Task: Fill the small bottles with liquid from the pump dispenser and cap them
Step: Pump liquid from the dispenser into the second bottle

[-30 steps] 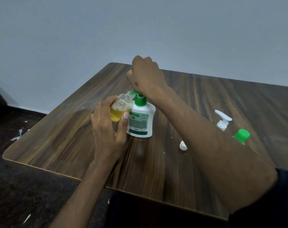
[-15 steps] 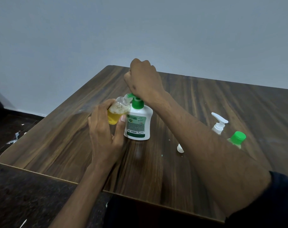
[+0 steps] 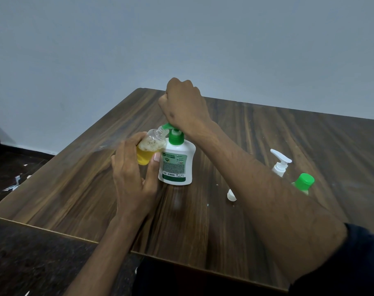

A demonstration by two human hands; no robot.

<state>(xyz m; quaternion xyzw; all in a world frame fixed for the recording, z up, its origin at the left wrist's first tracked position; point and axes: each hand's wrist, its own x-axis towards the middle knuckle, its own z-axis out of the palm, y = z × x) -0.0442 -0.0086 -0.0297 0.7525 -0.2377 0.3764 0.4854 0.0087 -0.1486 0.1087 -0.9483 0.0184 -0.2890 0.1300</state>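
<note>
While left hand (image 3: 134,178) grips tilted small bottle (image 3: 150,147), right hand (image 3: 185,105) fisted, pressing pump dispenser (image 3: 176,161)

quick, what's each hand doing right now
Left hand: grips the small bottle, tilted with its mouth at the pump spout.
Right hand: a fist pressing on the pump dispenser; holds nothing visible.

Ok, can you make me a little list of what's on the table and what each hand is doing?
left hand: holds small bottle tilted, mouth at the spout
small bottle: partly full of yellow liquid, foam on top, no cap
right hand: fist pressing on pump dispenser
pump dispenser: white, green pump, upright on table
white cap: loose on table
also there: white pump bottle, green-capped bottle
</note>
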